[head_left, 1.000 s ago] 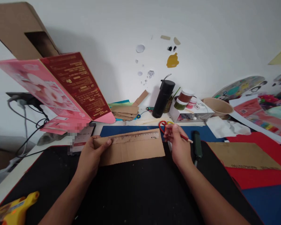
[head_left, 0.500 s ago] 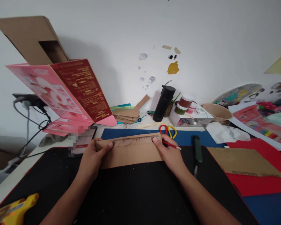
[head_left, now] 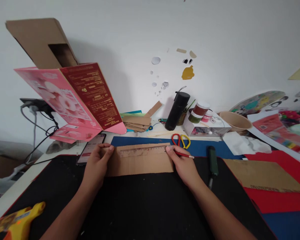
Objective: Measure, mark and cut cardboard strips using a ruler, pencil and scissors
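Note:
My left hand (head_left: 96,165) is closed on the left end of a brown cardboard strip (head_left: 140,166), its thumb along the near side. A clear ruler (head_left: 143,151) lies along the strip's upper edge, its left end apart from my left thumb. At the strip's right end, my right hand (head_left: 183,166) pinches the ruler and cardboard together under its thumb. A red pencil (head_left: 183,154) is also tucked in my right fingers, its blunt end pointing right. The strip is held above a black mat (head_left: 140,206).
Red-and-yellow-handled scissors (head_left: 185,141) lie behind my right hand, and a green-handled tool (head_left: 212,161) to its right. A phone (head_left: 88,153) rests behind my left hand. A yellow glue gun (head_left: 22,220) lies front left. A black bottle (head_left: 177,111) and pink box (head_left: 65,96) stand behind.
My left thumb has come off the ruler and moved left to the strip's end. The strip is a little more level. My right hand keeps its grip.

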Demonstrator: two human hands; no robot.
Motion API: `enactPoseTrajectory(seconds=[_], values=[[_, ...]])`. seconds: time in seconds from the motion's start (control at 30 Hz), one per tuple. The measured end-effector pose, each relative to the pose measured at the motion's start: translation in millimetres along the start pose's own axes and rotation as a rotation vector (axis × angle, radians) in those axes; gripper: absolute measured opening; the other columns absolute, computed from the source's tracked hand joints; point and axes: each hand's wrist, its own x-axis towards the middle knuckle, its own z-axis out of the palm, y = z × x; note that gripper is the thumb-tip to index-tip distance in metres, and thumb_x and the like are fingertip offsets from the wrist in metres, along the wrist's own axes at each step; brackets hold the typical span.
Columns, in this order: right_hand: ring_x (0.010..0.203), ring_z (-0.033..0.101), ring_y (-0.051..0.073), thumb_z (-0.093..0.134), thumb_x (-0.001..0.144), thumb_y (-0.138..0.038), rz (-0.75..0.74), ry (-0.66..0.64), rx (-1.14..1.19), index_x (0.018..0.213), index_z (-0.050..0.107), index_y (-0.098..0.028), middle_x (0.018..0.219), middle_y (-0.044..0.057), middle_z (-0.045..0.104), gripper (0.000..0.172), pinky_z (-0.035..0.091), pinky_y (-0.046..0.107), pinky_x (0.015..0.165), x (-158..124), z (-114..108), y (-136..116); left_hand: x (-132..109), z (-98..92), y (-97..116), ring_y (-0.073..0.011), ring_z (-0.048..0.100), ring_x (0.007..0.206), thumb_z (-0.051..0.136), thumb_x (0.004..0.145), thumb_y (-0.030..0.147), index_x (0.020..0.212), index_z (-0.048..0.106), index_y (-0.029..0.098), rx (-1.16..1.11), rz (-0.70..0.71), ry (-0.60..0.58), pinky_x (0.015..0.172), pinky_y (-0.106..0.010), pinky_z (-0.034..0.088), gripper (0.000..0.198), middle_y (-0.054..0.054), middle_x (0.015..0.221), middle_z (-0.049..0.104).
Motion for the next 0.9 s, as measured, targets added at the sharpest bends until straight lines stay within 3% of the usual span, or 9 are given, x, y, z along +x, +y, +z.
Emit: enactPoseTrajectory(seconds=[0.2,0.3,0.47,0.57,0.73,0.9], values=[[0.060,0.059,0.022,0.074,0.085,-0.073,0.099,-0.025,0.121,0.077,0.072,-0.023,0.065,0.001,0.065,0.051,0.049,0.032,0.056,1,3,4,12,-9.5,-8,-0.0321,0.069,0.097,0.067,0.080,0.071,0.105,0.070,0.024,0.180,0.129,0.055,0.086,-0.042,0.053,0.053,-0.007,0.098,0.075],[0.058,0.057,0.021,0.076,0.084,-0.073,0.104,-0.039,0.174,0.073,0.070,-0.023,0.063,0.001,0.064,0.051,0.048,0.032,0.054,0,5,4,12,-10.0,-7,-0.0366,0.068,0.107,0.068,0.083,0.060,0.116,0.069,0.023,0.269,0.207,0.071,0.095,-0.048,0.053,0.050,-0.011,0.111,0.075],[0.058,0.056,0.020,0.078,0.084,-0.071,0.114,-0.019,0.172,0.073,0.070,-0.023,0.063,0.000,0.063,0.049,0.048,0.032,0.055,-2,6,3,-2,-6.1,6,-0.0389,0.055,0.139,0.064,0.092,0.051,0.129,0.064,0.023,0.380,0.441,0.041,0.123,-0.054,0.036,0.046,-0.015,0.136,0.069],[0.058,0.058,0.021,0.076,0.085,-0.071,0.104,-0.036,0.141,0.074,0.070,-0.024,0.062,0.000,0.064,0.049,0.048,0.032,0.056,-3,7,2,-11,-3.6,15,-0.0377,0.058,0.138,0.057,0.100,0.050,0.135,0.063,0.025,0.425,0.549,-0.043,0.121,-0.053,0.040,0.043,-0.014,0.139,0.068],[0.057,0.059,0.020,0.074,0.086,-0.073,0.073,-0.107,0.091,0.071,0.069,-0.024,0.060,0.000,0.065,0.052,0.046,0.031,0.055,-5,10,-2,-19,3.1,29,-0.0349,0.059,0.139,0.053,0.103,0.052,0.146,0.060,0.024,0.432,0.535,-0.250,0.120,-0.051,0.041,0.052,-0.014,0.147,0.067],[0.057,0.059,0.020,0.073,0.088,-0.072,0.062,-0.106,0.085,0.071,0.069,-0.023,0.059,0.001,0.065,0.052,0.047,0.030,0.055,-7,10,-3,-13,8.3,37,-0.0410,0.046,0.152,0.071,0.088,0.059,0.157,0.054,0.019,0.582,0.451,-0.564,0.130,-0.057,0.024,0.082,-0.018,0.161,0.056]])
